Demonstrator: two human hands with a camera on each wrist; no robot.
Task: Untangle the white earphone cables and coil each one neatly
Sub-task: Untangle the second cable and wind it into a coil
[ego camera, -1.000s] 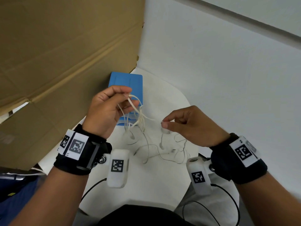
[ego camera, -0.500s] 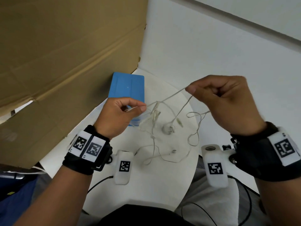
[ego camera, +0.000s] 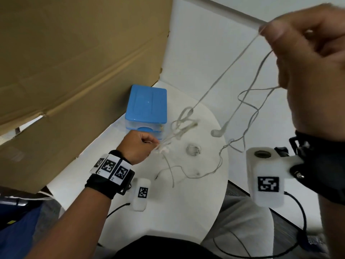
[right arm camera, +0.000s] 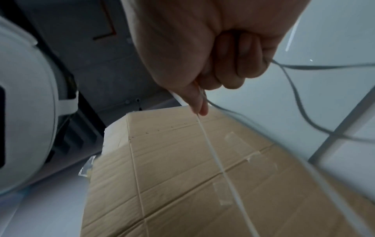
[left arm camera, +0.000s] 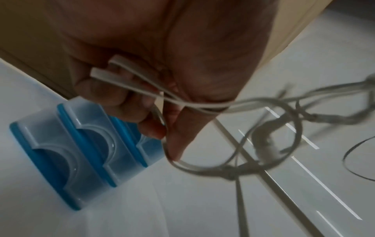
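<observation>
White earphone cables (ego camera: 220, 79) stretch from low at the table up to the top right. My left hand (ego camera: 139, 146) stays low beside the blue box and pinches a bunch of cable loops (left arm camera: 154, 89) between thumb and fingers. My right hand (ego camera: 306, 45) is raised high at the upper right, fingers curled, pinching a taut strand (right arm camera: 213, 152). A knot of tangled cable (ego camera: 183, 122) hangs between the hands. One earbud (ego camera: 217, 132) dangles in the air. More slack cable (ego camera: 186, 174) lies on the round white table (ego camera: 177, 212).
A blue-lidded clear plastic box (ego camera: 146, 107) stands at the table's far left edge. A large cardboard panel (ego camera: 74, 62) rises on the left. A small coiled ring (ego camera: 194, 149) lies mid-table. White walls stand behind; black wires trail off the near table edge.
My right hand has risen high and to the right, pulling the cable taut. My left hand has dropped lower toward the table, keeping its grip on the loops.
</observation>
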